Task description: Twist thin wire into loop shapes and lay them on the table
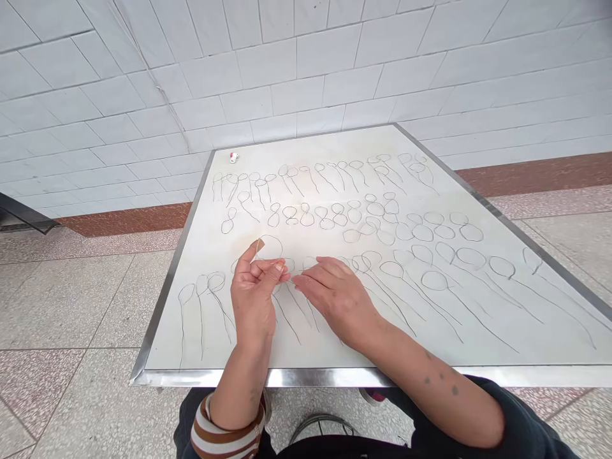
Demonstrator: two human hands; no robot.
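Observation:
Above the front middle of the white table [329, 354], my left hand [255, 287] pinches a thin wire loop [271, 237] between thumb and fingers. Brown tape wraps the tip of its index finger. My right hand [337, 296] is just to the right, palm down, its fingers pressed together and pointing at the left thumb; what they hold, if anything, is hidden. Long-tailed wire loops [434, 280] lie in a front row on both sides of my hands. Figure-eight wire pieces [306, 215] lie farther back.
A back row of small tailed wire loops [255, 176] spans the table. A small red and white object [234, 157] sits near the back left corner. Metal trim [325, 377] edges the table, and a tiled wall [282, 60] stands behind it.

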